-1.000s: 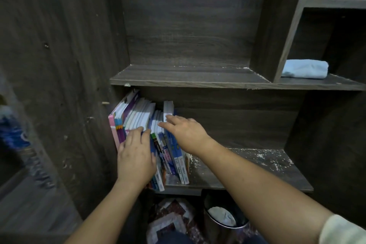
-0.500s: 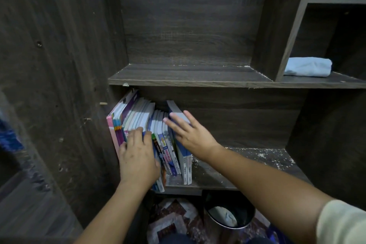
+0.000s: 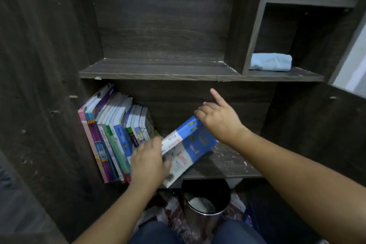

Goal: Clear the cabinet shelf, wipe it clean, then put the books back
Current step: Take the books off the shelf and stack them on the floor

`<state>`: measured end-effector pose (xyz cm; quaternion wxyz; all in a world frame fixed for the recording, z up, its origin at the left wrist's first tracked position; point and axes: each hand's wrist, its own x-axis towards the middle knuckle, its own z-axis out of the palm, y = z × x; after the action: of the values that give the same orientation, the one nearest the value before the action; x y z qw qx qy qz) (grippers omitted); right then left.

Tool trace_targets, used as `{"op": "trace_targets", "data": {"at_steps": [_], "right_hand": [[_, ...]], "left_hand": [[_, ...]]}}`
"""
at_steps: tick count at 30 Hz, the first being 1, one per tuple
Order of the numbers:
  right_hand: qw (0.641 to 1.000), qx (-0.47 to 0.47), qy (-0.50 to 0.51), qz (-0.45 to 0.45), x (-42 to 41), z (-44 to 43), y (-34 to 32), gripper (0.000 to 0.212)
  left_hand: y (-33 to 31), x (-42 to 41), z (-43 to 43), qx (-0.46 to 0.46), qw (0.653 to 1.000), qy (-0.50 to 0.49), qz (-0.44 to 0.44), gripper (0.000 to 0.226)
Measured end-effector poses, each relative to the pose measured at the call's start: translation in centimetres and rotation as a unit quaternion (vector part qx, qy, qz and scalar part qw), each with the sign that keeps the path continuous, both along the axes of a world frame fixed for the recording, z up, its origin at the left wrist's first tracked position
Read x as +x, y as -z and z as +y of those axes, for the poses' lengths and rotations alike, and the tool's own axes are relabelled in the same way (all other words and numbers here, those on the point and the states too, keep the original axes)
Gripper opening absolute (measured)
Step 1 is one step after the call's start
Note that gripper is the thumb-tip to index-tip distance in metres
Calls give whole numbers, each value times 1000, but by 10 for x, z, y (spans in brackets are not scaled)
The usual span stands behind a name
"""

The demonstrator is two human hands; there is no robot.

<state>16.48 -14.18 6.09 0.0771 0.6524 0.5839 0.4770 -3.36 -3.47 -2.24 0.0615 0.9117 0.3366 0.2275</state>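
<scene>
One blue-and-white book (image 3: pixel 190 144) has left the row (image 3: pixel 112 136) since a second ago; in the head view it tilts over the shelf (image 3: pixel 227 164) front edge. My left hand (image 3: pixel 147 161), blurred, grips its lower end. My right hand (image 3: pixel 217 121) curls on its top corner, forefinger straight. Clearing has barely begun: the others lean at the shelf's left end.

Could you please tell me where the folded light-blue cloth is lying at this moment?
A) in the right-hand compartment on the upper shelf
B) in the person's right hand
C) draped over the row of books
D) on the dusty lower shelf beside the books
A: the folded light-blue cloth lies in the right-hand compartment on the upper shelf, while the left hand and right hand are both on the blue and white book.
</scene>
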Motion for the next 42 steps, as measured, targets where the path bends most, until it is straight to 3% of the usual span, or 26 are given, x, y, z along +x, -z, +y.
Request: {"op": "trace_targets", "data": {"at_steps": [2,5,7,9,13,16,21,27,34,36,42], "right_hand": [[998,5,32,58,4,-30,1,16],[985,18,105,134,1,-73,-1,31],[968,-24,163,189,-10,-98,-11,45],[942,-99,212,241,-17,-122,-15,45],[912,-93,213,339,-15,-166,-10,40],[877,-98,229,411,-15,-193,-2,40],[814,-105,278,499,-9,-253,19,15],[742,-126,336,566,-8,-339,38,17],[627,-99,385,670,-10,-432,93,12],[603,-93,402,683,-12,-453,108,3],[559,-46,474,679,-19,-517,171,18]], "left_hand": [[-18,8,-7,10,1000,14,-13,37],[-31,26,-21,76,994,81,5,37],[-36,39,-29,120,986,112,18,38],[-44,50,-42,151,978,145,22,34],[-58,72,-81,196,956,218,22,31],[-60,88,-116,186,942,280,12,29],[-51,118,-182,150,916,371,44,26],[-34,148,-262,100,880,453,104,28],[14,174,-353,49,822,525,214,26],[32,179,-371,49,811,535,231,18],[84,195,-422,37,781,558,278,24]]}}
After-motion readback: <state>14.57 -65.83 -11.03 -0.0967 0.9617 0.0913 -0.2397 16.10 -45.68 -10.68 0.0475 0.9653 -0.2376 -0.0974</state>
